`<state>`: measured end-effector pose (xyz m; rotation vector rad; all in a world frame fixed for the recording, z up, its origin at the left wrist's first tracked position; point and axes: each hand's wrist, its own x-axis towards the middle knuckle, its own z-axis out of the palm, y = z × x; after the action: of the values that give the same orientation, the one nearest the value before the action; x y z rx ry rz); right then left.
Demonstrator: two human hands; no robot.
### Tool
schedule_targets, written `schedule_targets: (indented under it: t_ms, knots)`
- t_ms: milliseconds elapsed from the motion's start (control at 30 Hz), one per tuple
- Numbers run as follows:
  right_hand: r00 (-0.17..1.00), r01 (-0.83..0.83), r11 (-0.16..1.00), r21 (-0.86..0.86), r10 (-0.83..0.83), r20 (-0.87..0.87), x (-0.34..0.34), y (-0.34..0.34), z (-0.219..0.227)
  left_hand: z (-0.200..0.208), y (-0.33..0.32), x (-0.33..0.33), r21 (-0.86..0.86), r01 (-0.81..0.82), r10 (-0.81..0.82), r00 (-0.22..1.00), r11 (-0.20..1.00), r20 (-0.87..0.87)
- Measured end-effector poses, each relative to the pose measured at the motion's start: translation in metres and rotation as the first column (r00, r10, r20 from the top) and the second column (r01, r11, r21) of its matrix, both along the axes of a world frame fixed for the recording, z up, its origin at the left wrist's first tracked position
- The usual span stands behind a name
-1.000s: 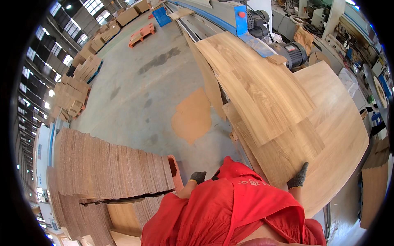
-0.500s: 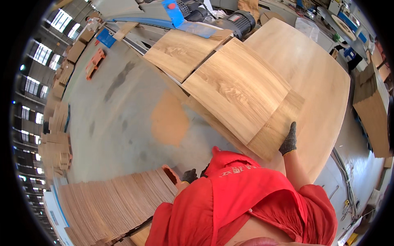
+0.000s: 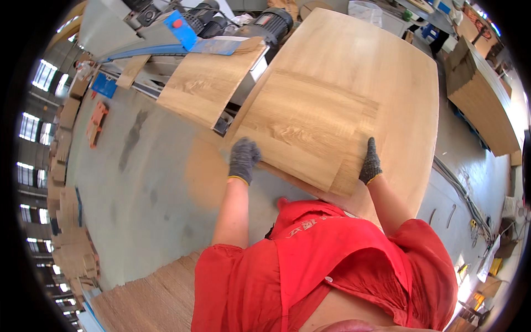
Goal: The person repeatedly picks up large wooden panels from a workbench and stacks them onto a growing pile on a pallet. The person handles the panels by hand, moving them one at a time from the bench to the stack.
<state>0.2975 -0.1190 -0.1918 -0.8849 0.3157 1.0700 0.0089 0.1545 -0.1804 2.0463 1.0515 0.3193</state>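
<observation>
A light wood-grain panel (image 3: 298, 119) lies on the broad wood-topped table (image 3: 406, 83) in front of me. My left hand (image 3: 243, 160), in a grey knit glove, has its fingers curled at the panel's near left corner; its fingertips are partly hidden. At the right end, my gloved right hand (image 3: 371, 162) rests flat along the panel's edge, fingers stretched out together and pointing away from me. A darker strip of board (image 3: 347, 174) shows by that end. Beyond a gap to the left, a second wood-grain panel (image 3: 207, 83) lies on the machine's outfeed.
A blue guard (image 3: 213, 46) and a dark motor (image 3: 271, 25) stand at the far side. Stacked boards (image 3: 149, 293) sit at my lower left. Another board stack (image 3: 481, 94) stands at the right, and cables (image 3: 464, 191) run along the floor there.
My left hand has come up from beside the board stack to the panel's near left corner. The panel has shifted away from the second panel, widening the gap. My right hand stays at its right end.
</observation>
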Motion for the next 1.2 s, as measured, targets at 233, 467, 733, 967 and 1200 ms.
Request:
schedule_targets:
  t_ms: [233, 467, 733, 967, 1200]
  knots:
    - [0.998, 0.065, 0.997, -0.043, -0.064, 0.011, -0.002, -0.001, 0.000, -0.012, -0.036, 0.047, 0.540, -0.043, -0.065, 0.981, 0.841, 0.180]
    - [0.996, 0.086, 0.993, -0.084, -0.087, -0.012, 0.001, 0.004, 0.001, -0.001, 0.068, 0.055, 0.353, -0.031, 0.152, 0.934, 0.935, -0.322]
    - [0.984, -0.053, 0.997, -0.060, 0.062, 0.164, 0.000, 0.000, 0.012, 0.016, -0.028, 0.085, 0.513, 0.123, 0.056, 0.946, 0.849, -0.319]
    - [0.990, -0.085, 0.990, -0.108, 0.096, 0.103, -0.001, 0.014, -0.001, 0.092, -0.009, 0.065, 0.595, 0.140, -0.337, 0.912, 0.791, 0.233]
    - [0.987, -0.067, 0.996, -0.064, 0.075, 0.145, -0.008, 0.025, 0.004, 0.127, 0.201, 0.014, 0.765, -0.083, 0.230, 0.969, 0.639, -0.086]
